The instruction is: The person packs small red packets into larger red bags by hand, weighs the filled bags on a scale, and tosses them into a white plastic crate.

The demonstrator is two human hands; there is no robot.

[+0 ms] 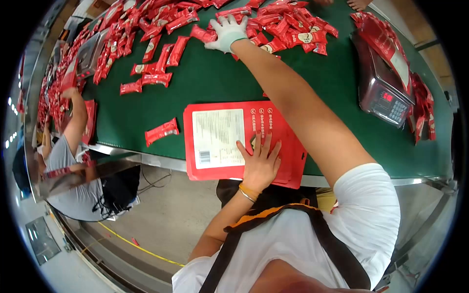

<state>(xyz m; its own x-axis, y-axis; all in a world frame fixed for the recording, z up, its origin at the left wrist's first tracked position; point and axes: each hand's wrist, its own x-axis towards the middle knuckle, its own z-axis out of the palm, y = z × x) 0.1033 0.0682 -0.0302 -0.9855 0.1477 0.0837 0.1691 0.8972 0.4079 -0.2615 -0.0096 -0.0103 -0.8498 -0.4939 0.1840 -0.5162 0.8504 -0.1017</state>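
My left hand [261,166], bare with bands at the wrist, lies flat with fingers spread on a stack of flat red pouches [286,127]. The top pouch carries a white printed label [219,134] with a barcode. Far across the green table my right hand [228,33], in a white glove, reaches with spread fingers to the edge of a heap of small red wrapped packets [288,27]. Its fingertips rest on or just over the packets; nothing is visibly held. A single packet [162,132] lies left of the pouches, and several more [163,58] lie behind it.
On the right a digital scale [386,100] bears a red pouch [383,44] and packets. Another scale [93,53] stands among packets at the left, beside a co-worker's arm [78,117]. Another person's hand [359,4] shows at the top. The table's metal edge [166,163] runs before me.
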